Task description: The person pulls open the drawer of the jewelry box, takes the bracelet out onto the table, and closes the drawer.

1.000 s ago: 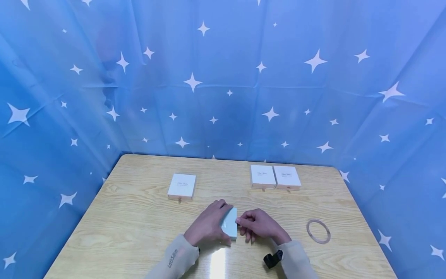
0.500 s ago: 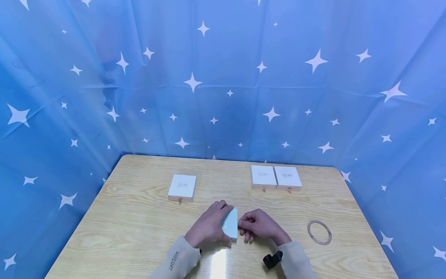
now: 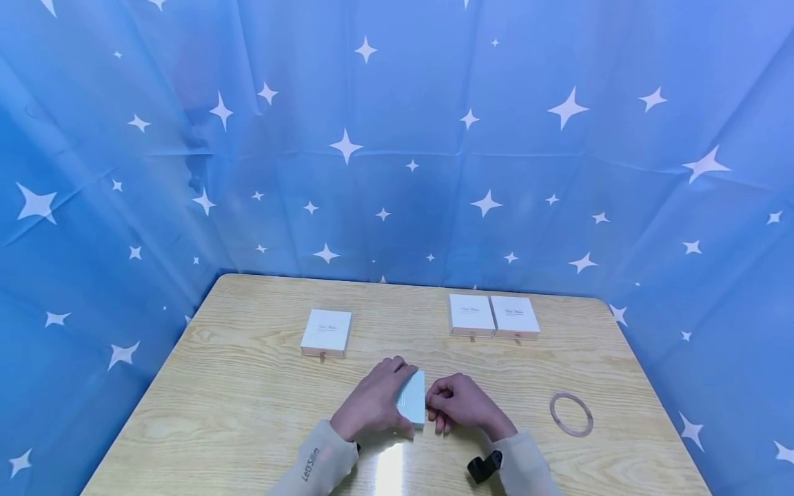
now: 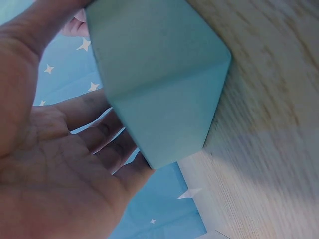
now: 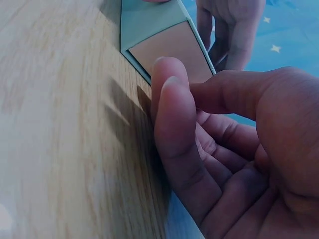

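A mint-green drawer box (image 3: 411,399) lies on the table, its plain pinkish drawer front (image 5: 172,52) facing right. From the left, my left hand (image 3: 374,401) grips the box between the thumb at the near end and fingers at the far end; its palm stands off the box in the left wrist view. My right hand (image 3: 460,401) is at the drawer front with curled fingers, the thumb and forefinger pinching together right at that face. What lies between those fingertips is hidden. The drawer front looks flush with the sleeve.
A white box (image 3: 327,332) stands farther back on the left of the wooden table (image 3: 223,386). Two similar white boxes, one (image 3: 471,315) beside the other (image 3: 515,317), stand at the back right. A pale ring (image 3: 571,415) lies right of my right hand. Star-patterned blue curtains (image 3: 397,138) surround the table.
My right fingertips have drawn slightly right, from overlapping the green box's edge to just beside it. The left hand keeps its grip on the box.
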`<state>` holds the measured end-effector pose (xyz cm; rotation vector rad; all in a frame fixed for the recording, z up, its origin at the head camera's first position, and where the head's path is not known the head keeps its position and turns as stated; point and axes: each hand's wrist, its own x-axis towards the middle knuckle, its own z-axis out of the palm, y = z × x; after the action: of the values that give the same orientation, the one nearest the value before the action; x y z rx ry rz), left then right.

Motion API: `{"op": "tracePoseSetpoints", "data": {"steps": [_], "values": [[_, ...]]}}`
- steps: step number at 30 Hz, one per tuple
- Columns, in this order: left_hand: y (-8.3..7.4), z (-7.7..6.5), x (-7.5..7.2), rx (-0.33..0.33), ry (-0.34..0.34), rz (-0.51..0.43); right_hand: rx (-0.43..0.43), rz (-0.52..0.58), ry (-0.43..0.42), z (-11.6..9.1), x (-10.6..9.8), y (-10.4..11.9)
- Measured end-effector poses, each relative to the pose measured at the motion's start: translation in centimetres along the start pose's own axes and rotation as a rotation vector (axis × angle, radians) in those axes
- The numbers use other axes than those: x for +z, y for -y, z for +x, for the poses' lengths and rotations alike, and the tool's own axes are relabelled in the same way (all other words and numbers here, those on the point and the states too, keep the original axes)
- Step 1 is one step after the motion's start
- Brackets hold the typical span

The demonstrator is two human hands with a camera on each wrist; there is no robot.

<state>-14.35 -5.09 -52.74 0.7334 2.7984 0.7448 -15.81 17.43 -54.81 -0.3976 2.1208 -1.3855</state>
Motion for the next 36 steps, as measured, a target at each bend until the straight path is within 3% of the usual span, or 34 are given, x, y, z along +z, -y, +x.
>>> {"op": "tracePoseSetpoints", "data": {"steps": [36], "values": [[-0.13, -0.05, -0.11, -0.02, 0.015, 0.021, -0.014, -0.024, -0.026, -0.61, -0.65, -0.62]]}}
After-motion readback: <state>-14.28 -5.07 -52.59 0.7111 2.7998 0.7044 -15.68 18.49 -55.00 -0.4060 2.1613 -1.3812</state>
